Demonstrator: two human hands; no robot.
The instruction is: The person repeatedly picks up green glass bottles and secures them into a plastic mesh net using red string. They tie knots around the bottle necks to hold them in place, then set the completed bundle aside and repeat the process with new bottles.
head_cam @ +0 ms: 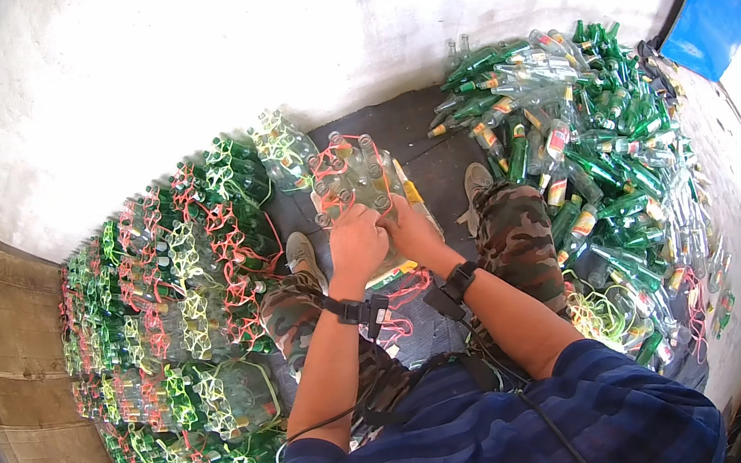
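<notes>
A bundle of clear glass bottles (356, 180) stands upright between my feet, on a low base with white and yellow edges. Red plastic cord (344, 137) runs around and between the bottle necks. My left hand (359, 241) is closed at the near necks, its fingers curled on the cord. Beside it, almost touching, my right hand (411, 229) pinches the cord by the near right neck. My fingers hide the exact stretch of cord they grip.
Tied bundles of green and clear bottles (186, 257) are stacked on the left. Loose bottles (586, 151) lie heaped on the right. Loose red cord (411, 290) lies near my knees, and yellow-green cord (600, 320) beside the heap. A white wall (314, 33) rises behind.
</notes>
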